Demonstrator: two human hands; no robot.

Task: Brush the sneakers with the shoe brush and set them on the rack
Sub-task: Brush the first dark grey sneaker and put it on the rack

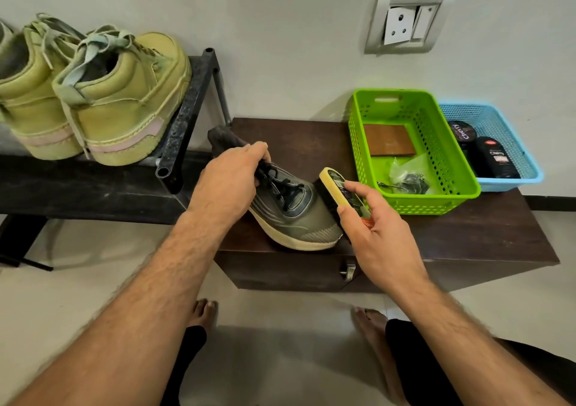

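Observation:
An olive-grey sneaker (299, 215) with black laces and a cream sole lies on the dark brown cabinet (467, 237), toe toward me. My left hand (229, 181) grips it at the tongue and collar. My right hand (371, 231) holds the yellow-backed shoe brush (335, 184), whose bristles press against the sneaker's right side near the toe. Two yellow-green high-top sneakers (124, 100) stand on the black metal rack (187, 116) at the left.
A green plastic basket (461, 193) with a brown card and a small bag sits at the cabinet's back right. Beside it a blue basket (511, 181) holds polish containers. A wall socket (405, 22) is above. My bare feet (202, 312) rest on the tiled floor.

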